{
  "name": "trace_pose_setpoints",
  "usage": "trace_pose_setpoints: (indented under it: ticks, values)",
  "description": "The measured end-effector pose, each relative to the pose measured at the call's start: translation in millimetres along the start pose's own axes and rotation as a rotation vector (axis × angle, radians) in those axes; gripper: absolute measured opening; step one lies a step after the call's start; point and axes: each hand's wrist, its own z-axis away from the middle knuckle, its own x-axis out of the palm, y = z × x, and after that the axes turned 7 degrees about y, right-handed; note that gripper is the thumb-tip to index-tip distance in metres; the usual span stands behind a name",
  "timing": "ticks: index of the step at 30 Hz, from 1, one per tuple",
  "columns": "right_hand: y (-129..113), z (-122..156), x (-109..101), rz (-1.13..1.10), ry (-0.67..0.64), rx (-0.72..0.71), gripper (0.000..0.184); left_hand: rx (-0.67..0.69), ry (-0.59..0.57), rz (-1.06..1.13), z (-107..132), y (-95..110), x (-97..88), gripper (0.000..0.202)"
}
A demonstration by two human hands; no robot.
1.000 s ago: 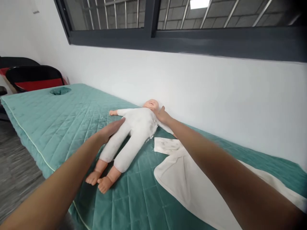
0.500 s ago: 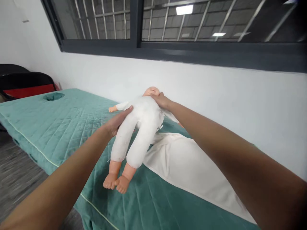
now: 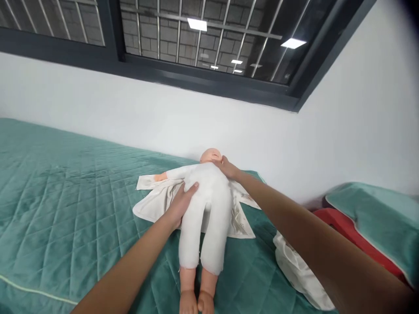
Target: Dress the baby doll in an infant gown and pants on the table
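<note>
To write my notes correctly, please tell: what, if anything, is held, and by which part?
The doll: the left hand grips its hip, the right hand its shoulder.

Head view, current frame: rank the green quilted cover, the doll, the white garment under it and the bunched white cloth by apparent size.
1. Green quilted cover
2. Doll
Unranked: white garment and bunched white cloth; both are partly hidden, and the cloth looks nearer the camera.
</note>
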Motion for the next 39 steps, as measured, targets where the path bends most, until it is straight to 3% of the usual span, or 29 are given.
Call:
trace_pose_setpoints:
  ticks: [4,6,9,11,13,15,18,21,24,26,30,35,39]
  values:
    - [9.2,-7.5,21.2,0.058,-0.046,0.041,0.092,-0.059,0.067,-0.06,-5.9,-8.4,-7.9,0.064]
    - [11.9,-13.0,21.3,0.084,-0.073,0.039,0.089,0.051,0.135,-0.302,-11.2,-10.3,-16.2,0.054]
    - [8.7,-21.6,4.4,0.238,-0.116,-0.031,0.089,0.313,0.184,-0.805,-23.3,-11.9,-33.3,0.044]
    - [-3.2,-24.5,-7.0,0.464,-0.087,-0.119,0.088,0.462,0.217,-1.104,-35.4,-13.0,-46.6,0.04]
    - [-22.7,-21.7,-5.6,0.625,-0.006,-0.225,0.076,0.537,0.235,-1.309,-49.5,-14.5,-59.4,0.033]
    - [-45.0,-12.5,14.7,0.626,0.016,-0.388,0.057,0.556,0.213,-1.411,-62.4,-16.3,-69.5,0.028]
    - [-72.5,4.4,71.7,0.641,-0.127,-0.74,0.046,0.555,0.224,-1.462,-72.9,-18.5,-77.4,0.024]
    - [-85.9,7.9,128.2,0.697,-0.253,-0.757,0.042,0.528,0.294,-1.482,-73.4,-19.6,-78.9,0.021]
    - [-87.4,-7.3,156.0,0.697,-0.286,-0.677,0.038,0.462,0.366,-1.463,-73.4,-19.7,-80.1,0.023]
    - [-84.1,-20.9,157.0,0.675,-0.308,-0.642,0.04,0.404,0.402,-1.425,-75.4,-19.5,-81.7,0.026]
    - [-73.0,-36.4,137.0,0.596,-0.316,-0.609,0.04,0.371,0.42,-1.401,-78.9,-19.8,-84.1,0.029]
    - [-61.2,-32.2,111.5,0.491,-0.239,-0.592,0.045,0.411,0.377,-1.426,-77.7,-21.4,-85.8,0.032]
    - [-56.1,-22.8,101.1,0.358,-0.228,-0.616,0.043,0.44,0.413,-1.296,-79.8,-20.8,-89.8,0.026]
